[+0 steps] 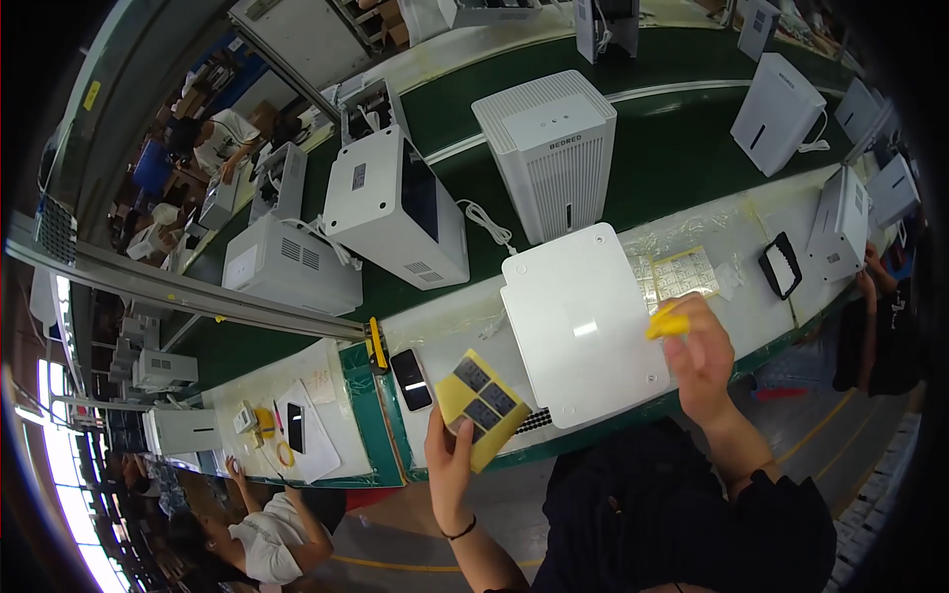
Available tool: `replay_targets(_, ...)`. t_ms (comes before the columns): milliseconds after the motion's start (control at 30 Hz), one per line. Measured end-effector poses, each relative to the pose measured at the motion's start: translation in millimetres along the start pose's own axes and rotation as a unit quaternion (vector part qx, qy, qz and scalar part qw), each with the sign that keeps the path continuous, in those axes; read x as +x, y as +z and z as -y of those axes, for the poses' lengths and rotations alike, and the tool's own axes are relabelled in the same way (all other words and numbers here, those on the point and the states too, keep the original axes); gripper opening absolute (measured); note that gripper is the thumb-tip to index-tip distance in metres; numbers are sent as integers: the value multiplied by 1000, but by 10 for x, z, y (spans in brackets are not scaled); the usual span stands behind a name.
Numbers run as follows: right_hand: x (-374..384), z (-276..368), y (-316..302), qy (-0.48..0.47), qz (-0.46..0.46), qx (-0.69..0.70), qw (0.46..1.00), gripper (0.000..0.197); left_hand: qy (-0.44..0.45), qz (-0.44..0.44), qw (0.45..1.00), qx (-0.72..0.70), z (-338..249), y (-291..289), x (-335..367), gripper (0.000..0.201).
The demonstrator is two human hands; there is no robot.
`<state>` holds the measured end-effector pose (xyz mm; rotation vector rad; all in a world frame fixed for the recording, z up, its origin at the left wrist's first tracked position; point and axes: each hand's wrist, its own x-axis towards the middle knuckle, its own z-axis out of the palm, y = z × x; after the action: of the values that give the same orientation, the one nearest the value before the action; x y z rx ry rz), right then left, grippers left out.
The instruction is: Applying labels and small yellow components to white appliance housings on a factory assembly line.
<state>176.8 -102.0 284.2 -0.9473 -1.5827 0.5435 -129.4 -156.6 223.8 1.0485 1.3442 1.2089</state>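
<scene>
My left hand (455, 465) grips a yellow backing sheet (483, 410) carrying several dark grey labels, near the bench's front edge. My right hand (700, 361) is raised over the right edge of a white appliance panel (585, 326), its fingers closed together. Bright yellow (667, 324) shows at those fingertips; I cannot tell whether it covers them or is a small piece held between them. The panel lies flat in front of me, with small round spots near its corners. Beyond its right edge is a sheet of pale stickers (684, 274) on the bench.
A black phone (410, 380) and a yellow-and-black tool (377, 346) are to the left. White appliances, one ribbed (549, 148) and one boxy (395, 212), stand on the green conveyor (652, 138). A black frame-shaped part (780, 265) lies right. Co-workers (262, 544) sit at both sides.
</scene>
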Motion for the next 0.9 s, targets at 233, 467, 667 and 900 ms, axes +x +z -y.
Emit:
replay_targets(233, 212, 636, 548, 82, 274, 99, 953, 25, 25, 124, 987, 95, -806, 30, -552, 54)
replay_targets(467, 33, 617, 574, 173, 297, 148, 928, 15, 249, -56, 858, 447, -718, 336, -517, 68)
replay_targets(667, -60, 585, 525, 162, 258, 201, 931, 14, 254, 50, 891, 373, -632, 475, -406, 70)
replay_targets(900, -76, 514, 511, 87, 226, 145, 959, 15, 268, 102, 916, 280, -598, 530, -318, 54)
